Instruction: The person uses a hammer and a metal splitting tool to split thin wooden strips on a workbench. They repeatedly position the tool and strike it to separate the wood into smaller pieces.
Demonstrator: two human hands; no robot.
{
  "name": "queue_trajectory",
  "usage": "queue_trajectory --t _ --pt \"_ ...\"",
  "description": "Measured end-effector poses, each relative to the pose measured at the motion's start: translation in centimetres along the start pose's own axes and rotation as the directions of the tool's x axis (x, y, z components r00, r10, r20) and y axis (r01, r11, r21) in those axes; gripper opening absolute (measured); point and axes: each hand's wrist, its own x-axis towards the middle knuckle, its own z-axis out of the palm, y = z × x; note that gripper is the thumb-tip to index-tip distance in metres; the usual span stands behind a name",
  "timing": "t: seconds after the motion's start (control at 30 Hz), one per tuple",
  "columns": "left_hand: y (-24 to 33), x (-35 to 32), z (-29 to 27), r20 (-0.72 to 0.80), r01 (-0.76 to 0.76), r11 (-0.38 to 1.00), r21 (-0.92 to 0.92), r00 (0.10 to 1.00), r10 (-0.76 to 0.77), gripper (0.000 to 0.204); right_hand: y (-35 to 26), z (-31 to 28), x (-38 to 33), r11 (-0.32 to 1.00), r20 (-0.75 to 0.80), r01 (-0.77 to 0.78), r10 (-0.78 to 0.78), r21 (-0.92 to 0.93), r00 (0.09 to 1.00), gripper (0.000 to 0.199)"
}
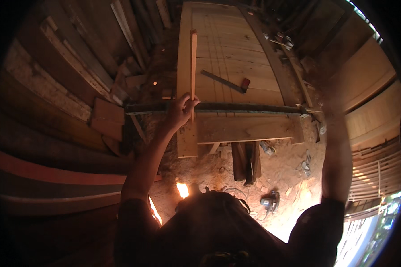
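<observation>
My left hand [182, 110] pinches a thin wooden strip [193, 62] near its lower end. The strip points away from me along the left stile of a large wooden door panel [234, 42]. Just beside that hand, a long dark metal bar clamp [254, 108] crosses the panel's near end. A try square [225, 82] with a reddish stock lies on the boards to the right of the strip. My right hand [333, 89] is stretched out to the right past the panel's edge, smeared by motion and dim; its fingers cannot be made out.
Planks and boards [49, 80] lean along the left side. Wide wooden panels [370, 75] stand at the right, near a stack of slats [374, 173]. A dark power tool [270, 201] with a cord lies on the dusty floor. Small items [284, 40] lie beyond the panel's right edge.
</observation>
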Motion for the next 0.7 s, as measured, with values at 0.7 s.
queue_trajectory --t 0.7 --pt "-0.4 -0.5 -0.3 0.033 0.073 0.996 0.053 0.997 -0.075 0.014 -3.6 -0.7 -1.8 0.94 0.792 -0.3 0.058 0.162 0.608 0.023"
